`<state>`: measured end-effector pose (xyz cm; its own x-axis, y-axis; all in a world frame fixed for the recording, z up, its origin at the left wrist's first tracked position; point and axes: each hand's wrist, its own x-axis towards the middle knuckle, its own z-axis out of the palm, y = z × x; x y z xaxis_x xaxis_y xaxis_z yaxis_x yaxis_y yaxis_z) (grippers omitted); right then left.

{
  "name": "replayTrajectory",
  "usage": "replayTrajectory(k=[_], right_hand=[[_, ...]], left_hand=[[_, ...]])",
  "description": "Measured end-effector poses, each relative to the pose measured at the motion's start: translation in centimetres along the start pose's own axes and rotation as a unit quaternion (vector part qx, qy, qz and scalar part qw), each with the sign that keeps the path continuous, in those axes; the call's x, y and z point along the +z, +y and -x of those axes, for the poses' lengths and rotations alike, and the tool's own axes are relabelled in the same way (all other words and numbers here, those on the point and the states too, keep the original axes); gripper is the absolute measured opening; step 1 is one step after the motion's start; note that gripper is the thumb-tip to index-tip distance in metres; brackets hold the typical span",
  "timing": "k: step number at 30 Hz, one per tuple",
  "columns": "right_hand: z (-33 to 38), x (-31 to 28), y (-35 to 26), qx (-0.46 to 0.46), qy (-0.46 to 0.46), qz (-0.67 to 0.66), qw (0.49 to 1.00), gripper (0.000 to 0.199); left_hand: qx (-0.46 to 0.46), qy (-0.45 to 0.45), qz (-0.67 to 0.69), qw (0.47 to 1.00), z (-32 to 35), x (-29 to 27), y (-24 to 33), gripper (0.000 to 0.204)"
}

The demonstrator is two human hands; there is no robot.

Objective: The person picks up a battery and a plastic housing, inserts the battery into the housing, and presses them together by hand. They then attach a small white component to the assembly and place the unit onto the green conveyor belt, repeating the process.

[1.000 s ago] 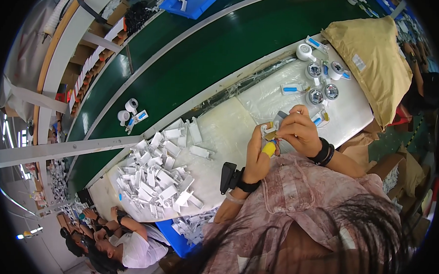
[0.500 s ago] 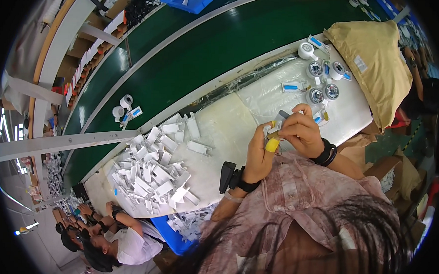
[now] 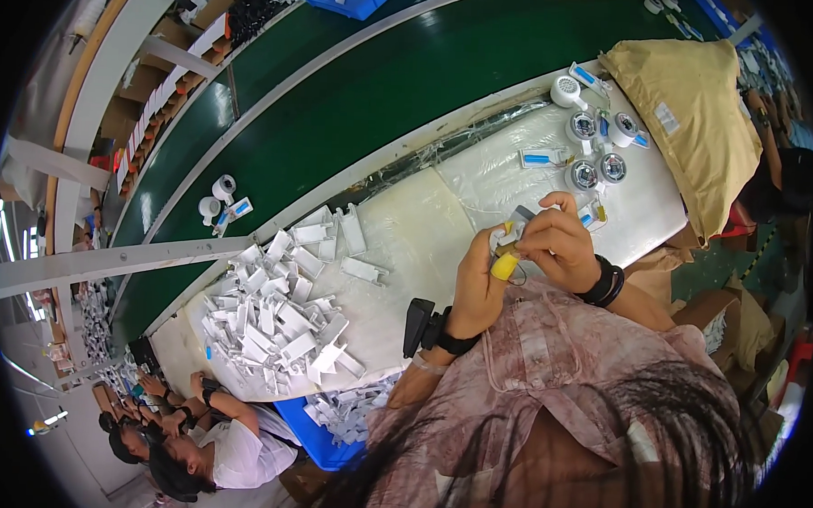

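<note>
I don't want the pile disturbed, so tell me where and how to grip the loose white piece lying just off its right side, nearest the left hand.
Pinch the white piece across its narrow width near mid-length, probably best from above and from the right, toward the left hand. It is long and narrow, running roughly left to right, with the pile to its left.

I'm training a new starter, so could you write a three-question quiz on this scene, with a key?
1. True or false: the left hand and right hand are close together.
2. Fill in: the pile of white parts lies to the ____ of both hands.
3. Choose: what lies at the far right end of the table? A: blue bin; B: paper sack; C: white pile.
Key: 1 true; 2 left; 3 B.
</note>
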<state>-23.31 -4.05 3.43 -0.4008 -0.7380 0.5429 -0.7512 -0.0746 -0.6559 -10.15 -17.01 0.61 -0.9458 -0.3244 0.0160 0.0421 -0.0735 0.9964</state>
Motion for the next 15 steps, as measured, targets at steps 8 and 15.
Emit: replayTrajectory(k=[8,15], right_hand=[[0.1,0.7,-0.4,0.007,0.010,-0.013,1.000,0.019],[-0.8,0.7,3.5,0.050,-0.045,0.008,0.998,0.012]], left_hand=[[-0.035,0.022,-0.018,0.999,-0.1,0.2,1.5,0.027],[-0.089,0.035,-0.028,0.995,-2.7,-3.8,-1.1,0.026]])
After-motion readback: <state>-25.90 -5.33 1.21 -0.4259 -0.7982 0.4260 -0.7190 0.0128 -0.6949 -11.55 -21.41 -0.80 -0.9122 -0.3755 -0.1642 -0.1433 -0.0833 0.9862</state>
